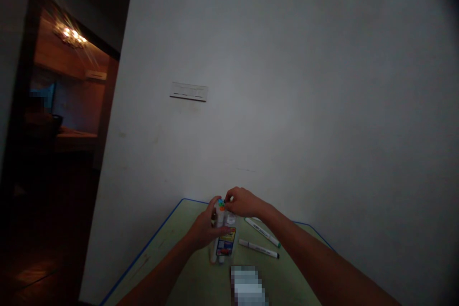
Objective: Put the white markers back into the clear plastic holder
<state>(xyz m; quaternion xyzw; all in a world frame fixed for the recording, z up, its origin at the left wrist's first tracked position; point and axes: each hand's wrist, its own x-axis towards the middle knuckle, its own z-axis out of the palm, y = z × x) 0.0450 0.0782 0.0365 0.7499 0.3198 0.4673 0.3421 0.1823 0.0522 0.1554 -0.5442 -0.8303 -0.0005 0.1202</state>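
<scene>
A clear plastic marker case [225, 244] with a yellow, blue and red label stands on the table, tilted away from me. Blue, green and orange marker ends [221, 204] show at its top. My left hand [203, 229] is wrapped round the left side of the case, thumb across the front and fingers up near the top. Over the top right of the case, my right hand [241, 202] has its fingertips pinched against the coloured ends; what lies between them is hidden. To the right lie a green-ended marker [263, 232] and a black-ended marker [258, 248].
The green table [193, 279] has a blue edge and meets a pale wall [287, 105]. A phone with a blurred screen [248, 286] lies at the near side. A switch plate [189, 91] is on the wall. At left, a doorway opens to a lit room.
</scene>
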